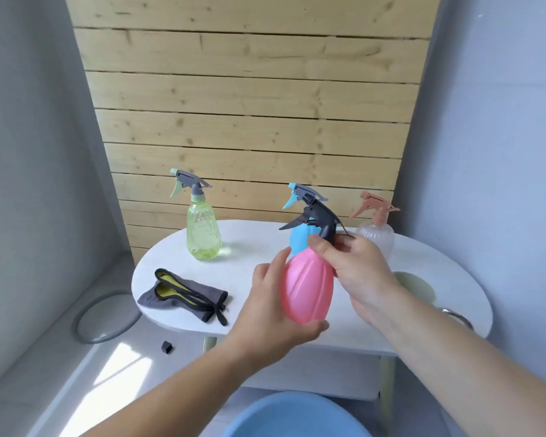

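I judge this an early stage: the black spray head sits on the neck of the pink bottle, so unscrewing it, and whatever follows at the blue basin, is left to do. I cannot tell if the collar is loose. I have the bottle in the air over the near edge of the worktop. My left grip curls round its body; my right grip pinches the collar.
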Demonstrator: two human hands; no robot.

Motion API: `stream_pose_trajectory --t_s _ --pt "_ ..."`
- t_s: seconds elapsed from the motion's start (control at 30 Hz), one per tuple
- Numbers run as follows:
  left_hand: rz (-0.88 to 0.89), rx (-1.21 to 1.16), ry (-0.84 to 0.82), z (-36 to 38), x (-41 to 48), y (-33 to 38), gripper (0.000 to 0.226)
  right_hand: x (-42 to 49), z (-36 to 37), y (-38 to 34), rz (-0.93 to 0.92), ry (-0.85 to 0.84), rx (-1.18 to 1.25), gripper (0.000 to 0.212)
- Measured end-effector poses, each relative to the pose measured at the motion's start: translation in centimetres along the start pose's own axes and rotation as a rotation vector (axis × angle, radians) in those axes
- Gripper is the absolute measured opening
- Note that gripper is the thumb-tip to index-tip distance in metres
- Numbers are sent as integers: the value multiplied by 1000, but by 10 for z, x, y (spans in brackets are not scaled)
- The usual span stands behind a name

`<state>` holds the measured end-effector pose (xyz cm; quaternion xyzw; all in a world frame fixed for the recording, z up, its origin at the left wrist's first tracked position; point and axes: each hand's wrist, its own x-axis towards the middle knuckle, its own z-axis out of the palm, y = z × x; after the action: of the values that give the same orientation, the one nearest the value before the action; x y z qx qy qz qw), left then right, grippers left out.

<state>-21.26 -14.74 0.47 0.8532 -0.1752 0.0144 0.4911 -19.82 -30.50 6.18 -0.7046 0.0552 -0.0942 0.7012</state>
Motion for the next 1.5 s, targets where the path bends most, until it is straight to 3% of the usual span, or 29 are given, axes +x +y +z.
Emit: stream_pose_trajectory --t_s 0.17,0.4,0.53,0.6,0.77,0.93,1.07,1.13,1.23,1.5 --pt "-83 -211 -117 -2 -36 28 84 -40 -27 -10 76 -20 156 12" --pt "-278 -721 -385 -3 -66 21 93 -73 -41 -2 193 -49 234 15" --pt "-235 -484 -362 9 -71 25 111 -82 -45 11 236 -25 185 20" --pt "-241 -436 -330 14 -69 26 101 -83 -45 12 240 -30 159 20" --pt "-388 -767 -430 10 -65 14 80 -80 -53 13 265 -109 202 25" --pt "-346 -585 -440 21 -64 12 101 -78 -52 20 274 -87 191 23" --pt "-402 -710 -426 17 -60 6 77 -77 -53 24 261 -104 197 21" --pt "-392 -722 -449 17 -63 6 78 -77 -51 28 250 -97 190 21" --pt "-378 -591 -395 24 -65 8 98 -75 -48 32 255 -64 194 19" --pt "-463 -723 -400 13 -65 -5 77 -70 -46 42 305 -172 206 16"
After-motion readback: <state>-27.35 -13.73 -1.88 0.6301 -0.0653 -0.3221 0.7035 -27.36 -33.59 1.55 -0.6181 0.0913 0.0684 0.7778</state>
